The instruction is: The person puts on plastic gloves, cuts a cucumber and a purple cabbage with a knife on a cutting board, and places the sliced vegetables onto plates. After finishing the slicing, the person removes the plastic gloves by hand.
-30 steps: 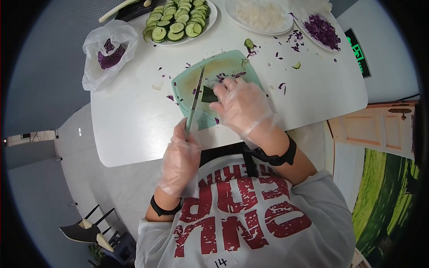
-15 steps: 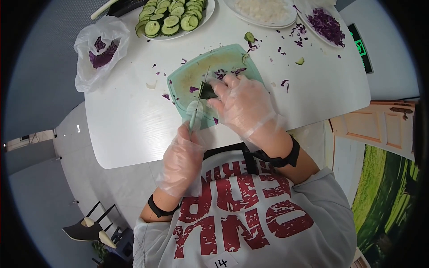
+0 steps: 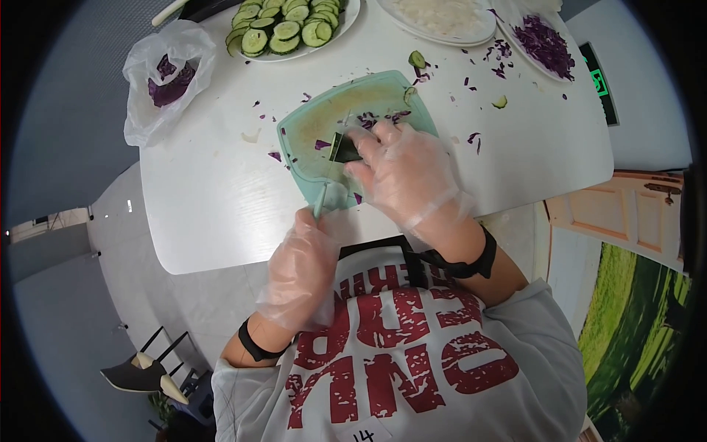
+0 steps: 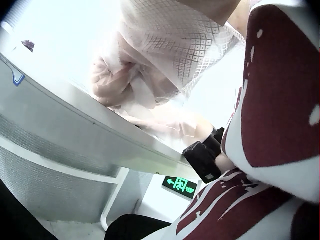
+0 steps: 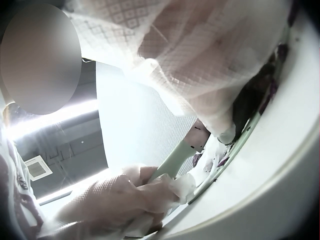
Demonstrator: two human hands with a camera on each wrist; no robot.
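Note:
In the head view my gloved left hand (image 3: 298, 265) grips a knife by its pale green handle (image 3: 320, 200). The blade shows only as a faint edge beside the left end of a dark green cucumber piece (image 3: 345, 149); whether it touches is unclear. My gloved right hand (image 3: 412, 177) holds that piece with bent fingers on a light green cutting board (image 3: 309, 118). Purple cabbage shreds (image 3: 368, 119) lie beyond those fingers. In the right wrist view the knife handle (image 5: 172, 162) shows between the hands. The left wrist view shows my left hand's curled fingers (image 4: 112, 82), with the knife hidden.
Toward the table's far side are a plate of cucumber slices (image 3: 286, 37), a plate of pale pieces (image 3: 434, 18) and a plate of shredded purple cabbage (image 3: 543, 48). A white plastic bag (image 3: 140, 96) with purple cabbage stands at the left. Scraps dot the white table (image 3: 213, 199).
The knife has moved right, from a gap left of the cucumber piece to beside its end, and its blade has turned nearly edge-on. My right hand keeps its hold on the piece.

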